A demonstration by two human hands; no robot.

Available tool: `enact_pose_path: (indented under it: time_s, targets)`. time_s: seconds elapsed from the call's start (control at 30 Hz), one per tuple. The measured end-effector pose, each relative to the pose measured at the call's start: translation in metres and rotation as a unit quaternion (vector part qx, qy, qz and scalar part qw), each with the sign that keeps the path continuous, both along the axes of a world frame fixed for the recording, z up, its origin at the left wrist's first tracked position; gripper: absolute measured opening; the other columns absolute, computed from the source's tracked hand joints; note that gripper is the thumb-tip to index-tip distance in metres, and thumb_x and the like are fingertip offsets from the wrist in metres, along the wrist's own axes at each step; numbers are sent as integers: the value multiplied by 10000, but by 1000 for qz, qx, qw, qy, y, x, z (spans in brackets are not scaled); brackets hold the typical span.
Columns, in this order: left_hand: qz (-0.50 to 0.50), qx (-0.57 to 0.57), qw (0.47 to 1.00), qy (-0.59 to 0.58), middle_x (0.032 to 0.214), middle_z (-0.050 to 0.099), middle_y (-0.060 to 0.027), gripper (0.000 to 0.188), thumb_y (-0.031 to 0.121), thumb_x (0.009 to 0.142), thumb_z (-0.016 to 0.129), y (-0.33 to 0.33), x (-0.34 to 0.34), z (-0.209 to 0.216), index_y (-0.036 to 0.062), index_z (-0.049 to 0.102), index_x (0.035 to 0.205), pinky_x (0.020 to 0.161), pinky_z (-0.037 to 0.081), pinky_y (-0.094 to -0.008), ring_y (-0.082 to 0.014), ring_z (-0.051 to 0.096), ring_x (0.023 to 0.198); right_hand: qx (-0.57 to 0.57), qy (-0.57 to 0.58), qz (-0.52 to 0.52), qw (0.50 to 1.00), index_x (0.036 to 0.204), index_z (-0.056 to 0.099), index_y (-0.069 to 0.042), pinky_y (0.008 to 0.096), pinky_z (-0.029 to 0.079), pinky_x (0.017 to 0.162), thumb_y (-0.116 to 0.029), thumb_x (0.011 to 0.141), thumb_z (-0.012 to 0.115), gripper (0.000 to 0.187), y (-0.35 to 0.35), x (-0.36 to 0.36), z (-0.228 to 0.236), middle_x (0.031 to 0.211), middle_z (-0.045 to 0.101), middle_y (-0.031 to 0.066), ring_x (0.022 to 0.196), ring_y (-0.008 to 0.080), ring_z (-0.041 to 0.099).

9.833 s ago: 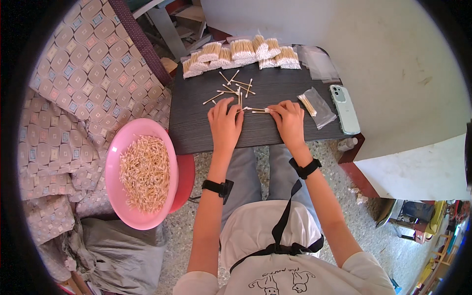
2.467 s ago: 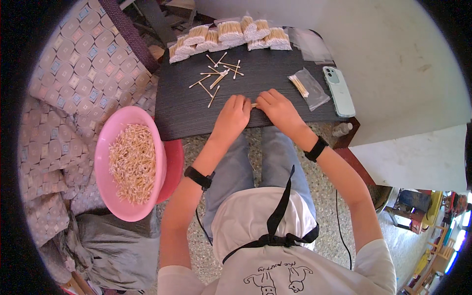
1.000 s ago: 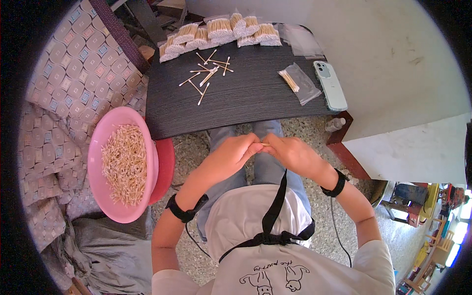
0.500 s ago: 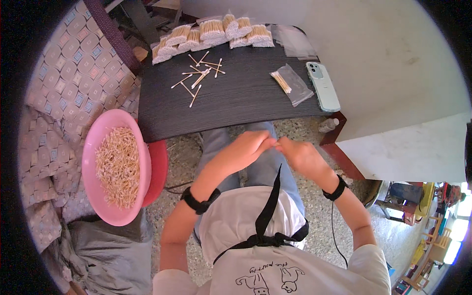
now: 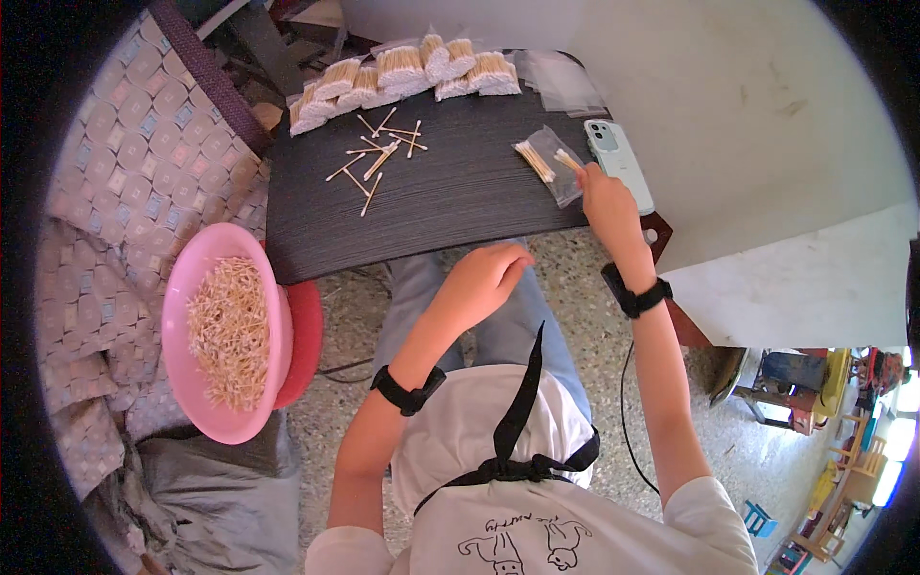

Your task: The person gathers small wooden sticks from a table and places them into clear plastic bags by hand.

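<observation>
Two clear bags: right hand [image 5: 602, 188] pinches swabs [image 5: 567, 161] over one [image 5: 554, 165]; left hand [image 5: 491, 276] curled, empty.

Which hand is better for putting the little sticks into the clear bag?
Probably the right hand. It already holds a few sticks at the clear bag on the dark table. The left hand hangs over the lap, off the table, away from the bag.

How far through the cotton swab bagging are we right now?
Done: filled packs line the table's far edge. In hand: the right hand holds swabs at the clear bag beside the phone; the left hand hangs off the table. Left: loose swabs on the table and a full pink basin.
</observation>
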State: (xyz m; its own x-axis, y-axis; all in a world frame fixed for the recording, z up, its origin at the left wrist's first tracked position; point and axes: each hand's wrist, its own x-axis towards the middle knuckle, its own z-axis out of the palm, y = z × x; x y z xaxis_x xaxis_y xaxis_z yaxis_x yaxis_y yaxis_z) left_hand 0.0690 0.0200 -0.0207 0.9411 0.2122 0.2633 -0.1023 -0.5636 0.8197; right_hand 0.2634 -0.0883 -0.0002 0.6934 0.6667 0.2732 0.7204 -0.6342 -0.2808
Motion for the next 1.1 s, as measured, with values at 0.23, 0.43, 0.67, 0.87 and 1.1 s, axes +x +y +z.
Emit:
enact_pose_path:
  time_s: [0.23, 0.43, 0.67, 0.87, 1.1]
  targets:
    - [2, -2, 999, 47, 866, 658, -147, 148, 98, 871, 547, 7, -18, 3, -3, 624, 947, 641, 486, -332, -255, 632, 699, -70, -38, 11, 997, 862, 541, -32, 490, 494, 576, -275, 940, 448, 271, 21, 10, -11, 679, 619, 198, 655, 385, 624]
    - [59, -31, 998, 17, 818, 641, -136, 126, 66, 858, 566, 10, -17, -1, -3, 621, 948, 603, 486, -301, -227, 624, 662, -99, -28, 70, 992, 884, 548, -23, 465, 511, 572, -257, 930, 466, 252, 28, -30, -4, 718, 623, 211, 676, 374, 638]
    - [161, 110, 977, -83, 831, 565, -110, 158, 14, 771, 611, -1, 9, 1, 15, 607, 928, 738, 464, -367, -272, 565, 802, -64, 26, 99, 993, 896, 545, -18, 465, 512, 575, -237, 924, 469, 233, 38, -53, -8, 707, 617, 220, 672, 379, 635]
    - [186, 137, 964, -135, 944, 528, -119, 229, 52, 735, 649, -13, 30, 5, 41, 587, 954, 801, 424, -389, -307, 506, 938, -16, 43, 69, 997, 849, 524, -8, 493, 457, 550, -219, 957, 421, 258, 4, -39, 9, 675, 595, 219, 650, 411, 591]
    - [266, 288, 912, -122, 961, 529, -79, 267, 163, 712, 696, -23, 54, 4, 65, 594, 939, 884, 342, -450, -274, 476, 989, -15, 102, 27, 994, 823, 532, -15, 491, 423, 554, -251, 968, 412, 302, -42, -37, 0, 664, 582, 217, 652, 423, 572]
